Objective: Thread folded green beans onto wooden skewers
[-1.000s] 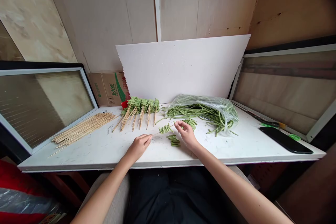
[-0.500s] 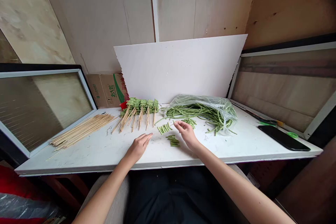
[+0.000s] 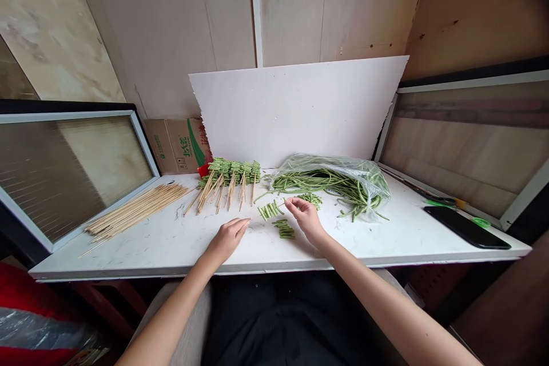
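- We see light green on the threaded bean pieces.
- Our loose skewers look straw-yellow.
- We find the long beans a deeper green, their bag clear.
- Our tabletop is white, smudged grey.
- We note a brown carton with a green curve and green and red lettering.
- Our phone is black.

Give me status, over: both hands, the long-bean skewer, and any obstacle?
Right hand pinching long-bean skewer. Left hand, grip unclear. Skewer loaded, single row. Loose cut beans nearby, seemingly not blocking.
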{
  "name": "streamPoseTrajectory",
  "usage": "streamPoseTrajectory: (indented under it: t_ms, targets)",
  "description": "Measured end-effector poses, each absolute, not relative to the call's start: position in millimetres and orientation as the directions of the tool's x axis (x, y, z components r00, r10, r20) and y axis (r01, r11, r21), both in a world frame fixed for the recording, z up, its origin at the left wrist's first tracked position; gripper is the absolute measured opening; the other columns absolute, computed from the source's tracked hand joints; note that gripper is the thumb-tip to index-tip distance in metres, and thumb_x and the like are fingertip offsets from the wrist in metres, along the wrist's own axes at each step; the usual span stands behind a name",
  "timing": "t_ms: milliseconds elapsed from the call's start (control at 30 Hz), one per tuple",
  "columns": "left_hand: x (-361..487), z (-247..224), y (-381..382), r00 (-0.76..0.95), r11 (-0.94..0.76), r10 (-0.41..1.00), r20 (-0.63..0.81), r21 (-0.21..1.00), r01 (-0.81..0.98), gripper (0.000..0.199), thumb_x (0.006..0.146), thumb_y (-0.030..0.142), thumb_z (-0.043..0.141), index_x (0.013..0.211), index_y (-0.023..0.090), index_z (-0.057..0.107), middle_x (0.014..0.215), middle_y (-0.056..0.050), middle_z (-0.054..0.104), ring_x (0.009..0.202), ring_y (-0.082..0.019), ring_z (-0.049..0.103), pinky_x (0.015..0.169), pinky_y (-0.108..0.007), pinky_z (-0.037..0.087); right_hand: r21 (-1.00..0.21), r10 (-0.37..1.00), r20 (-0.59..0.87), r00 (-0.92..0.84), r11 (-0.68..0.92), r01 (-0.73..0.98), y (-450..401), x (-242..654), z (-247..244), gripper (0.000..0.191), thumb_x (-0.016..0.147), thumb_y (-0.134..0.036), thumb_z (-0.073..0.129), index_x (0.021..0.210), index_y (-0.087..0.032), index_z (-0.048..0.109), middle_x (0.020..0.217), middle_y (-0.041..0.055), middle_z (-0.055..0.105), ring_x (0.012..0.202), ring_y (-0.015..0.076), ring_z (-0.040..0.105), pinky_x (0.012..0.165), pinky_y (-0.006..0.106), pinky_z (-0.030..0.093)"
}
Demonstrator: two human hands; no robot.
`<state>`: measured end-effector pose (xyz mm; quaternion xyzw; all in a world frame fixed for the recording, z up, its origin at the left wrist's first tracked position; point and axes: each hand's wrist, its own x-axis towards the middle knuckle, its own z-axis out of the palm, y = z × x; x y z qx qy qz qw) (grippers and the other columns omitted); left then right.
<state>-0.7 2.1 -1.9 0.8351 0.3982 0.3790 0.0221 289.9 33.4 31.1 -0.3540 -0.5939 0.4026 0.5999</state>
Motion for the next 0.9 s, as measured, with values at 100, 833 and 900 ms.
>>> streamPoseTrajectory:
  t_ms: [100,833,900]
  targets:
    - [-1.5,-2.9,2.6,0.395,-0.681,0.683,0.615,0.339,0.650,0.032,0.108,0.029,0.047,0.129,0.022,0.071,0.119,-0.008,0.076,0.107,-0.021,0.074,0.092,-0.032,0.060,-0.915,0.919,0.394,-0.030,0.389,-0.110,35.6,288.6,25.5,0.042,0.083,-0.062,0.076,0.086,-0.020,0.074,0.088,0.0043,0.070,0.078,0.0188,0.058,0.074,0.032,0.044]
    - [4.3,0.9,-0.2,0.416,-0.652,0.724,0.550,0.351,0.672,0.032,0.110,0.031,0.041,0.126,0.023,0.068,0.121,-0.007,0.075,0.112,-0.021,0.072,0.095,-0.032,0.059,-0.913,0.921,0.389,-0.024,0.381,-0.147,40.6,287.2,24.5,0.040,0.083,-0.061,0.076,0.093,-0.023,0.072,0.095,0.0055,0.066,0.082,0.0194,0.055,0.067,0.030,0.042]
    - [6.2,3.3,-2.6,0.426,-0.644,0.735,0.527,0.344,0.683,0.033,0.110,0.030,0.040,0.126,0.023,0.067,0.122,-0.008,0.075,0.112,-0.021,0.072,0.094,-0.032,0.059,-0.902,0.907,0.420,-0.029,0.413,-0.123,38.3,286.6,28.6,0.038,0.087,-0.060,0.072,0.095,-0.023,0.071,0.094,0.0052,0.066,0.083,0.0196,0.055,0.070,0.030,0.043]
